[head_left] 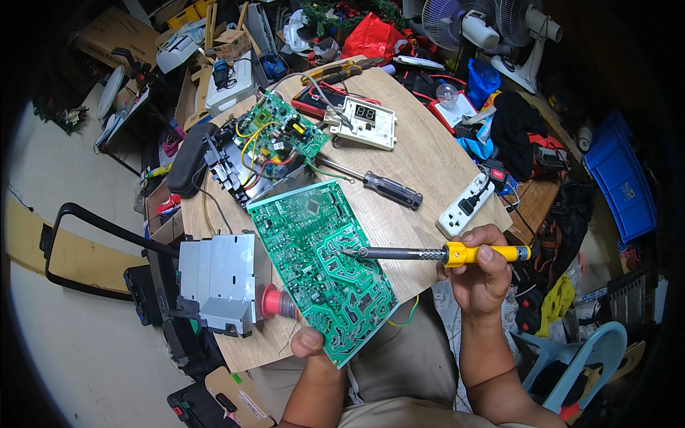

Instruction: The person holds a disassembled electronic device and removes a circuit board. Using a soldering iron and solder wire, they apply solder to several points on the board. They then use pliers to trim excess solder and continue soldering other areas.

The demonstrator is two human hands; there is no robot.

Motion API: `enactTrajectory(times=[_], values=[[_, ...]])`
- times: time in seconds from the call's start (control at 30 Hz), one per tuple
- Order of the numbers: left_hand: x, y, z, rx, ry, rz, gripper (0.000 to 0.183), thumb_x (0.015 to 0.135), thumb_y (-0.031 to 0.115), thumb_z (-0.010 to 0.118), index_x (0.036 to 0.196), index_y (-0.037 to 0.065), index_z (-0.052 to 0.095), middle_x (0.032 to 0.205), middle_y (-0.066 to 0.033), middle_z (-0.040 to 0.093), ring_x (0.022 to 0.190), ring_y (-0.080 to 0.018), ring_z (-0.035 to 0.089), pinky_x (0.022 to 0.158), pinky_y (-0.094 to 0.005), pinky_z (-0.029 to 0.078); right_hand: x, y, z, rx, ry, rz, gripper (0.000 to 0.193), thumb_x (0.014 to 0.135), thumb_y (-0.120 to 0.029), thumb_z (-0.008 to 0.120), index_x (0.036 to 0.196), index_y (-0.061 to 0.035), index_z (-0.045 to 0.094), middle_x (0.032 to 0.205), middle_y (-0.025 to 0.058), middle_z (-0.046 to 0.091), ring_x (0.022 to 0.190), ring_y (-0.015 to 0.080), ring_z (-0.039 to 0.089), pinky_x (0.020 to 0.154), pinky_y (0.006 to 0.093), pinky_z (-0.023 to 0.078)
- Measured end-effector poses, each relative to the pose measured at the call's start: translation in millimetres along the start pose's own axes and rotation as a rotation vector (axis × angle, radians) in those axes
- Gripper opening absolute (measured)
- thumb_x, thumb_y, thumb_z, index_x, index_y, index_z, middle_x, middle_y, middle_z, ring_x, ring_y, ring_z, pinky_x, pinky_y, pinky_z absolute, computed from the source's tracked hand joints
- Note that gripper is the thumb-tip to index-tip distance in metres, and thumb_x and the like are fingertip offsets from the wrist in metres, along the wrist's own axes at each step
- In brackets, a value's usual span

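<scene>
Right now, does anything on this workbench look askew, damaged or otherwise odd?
The large green circuit board lies tilted, its near corner hanging past the wooden table edge, propped by the left hand. The right hand holds the yellow-handled soldering iron tip on it. A metal chassis overhangs the table's left edge. No visible damage.

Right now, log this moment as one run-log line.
left hand: holds green circuit board by near edge | right hand: grips yellow-handled soldering iron, tip on board | screwdriver: lying on round wooden table
</scene>
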State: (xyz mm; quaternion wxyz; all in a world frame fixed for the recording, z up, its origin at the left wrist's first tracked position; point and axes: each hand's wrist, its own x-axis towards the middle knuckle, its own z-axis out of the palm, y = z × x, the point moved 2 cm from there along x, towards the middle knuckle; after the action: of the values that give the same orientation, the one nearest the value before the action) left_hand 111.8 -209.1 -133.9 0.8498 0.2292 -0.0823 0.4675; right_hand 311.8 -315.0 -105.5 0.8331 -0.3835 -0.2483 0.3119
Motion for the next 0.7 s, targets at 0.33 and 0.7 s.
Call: enactTrajectory(times=[0.33, 0.7], values=[[-13, 1, -5, 0.083, 0.182, -0.081, 0.11, 0.068, 0.028, 0.085, 0.16, 0.001, 0.03, 0.148, -0.0207, 0.051, 0.132, -0.0379, 0.058, 0.111, -0.0533, 0.051, -3, -3, -2, 0.088, 0.016, 0.051, 0.026, 0.09, -0.022, 0.069, 0.104, -0.0006, 0.063, 0.095, 0.0142, 0.067, 0.07, 0.017, 0.063, 0.064, 0.0376, 0.057], [-22, -1, -14, 0.115, 0.192, -0.06, 0.112, 0.069, 0.03, 0.088, 0.161, 0.003, 0.031, 0.149, -0.0183, 0.051, 0.132, -0.0367, 0.058, 0.111, -0.0511, 0.052, -4, 1, -1, 0.109, -0.029, 0.022, 0.026, 0.091, -0.021, 0.068, 0.104, 0.0012, 0.063, 0.089, 0.0169, 0.065, 0.069, 0.0182, 0.062, 0.064, 0.0384, 0.058]])
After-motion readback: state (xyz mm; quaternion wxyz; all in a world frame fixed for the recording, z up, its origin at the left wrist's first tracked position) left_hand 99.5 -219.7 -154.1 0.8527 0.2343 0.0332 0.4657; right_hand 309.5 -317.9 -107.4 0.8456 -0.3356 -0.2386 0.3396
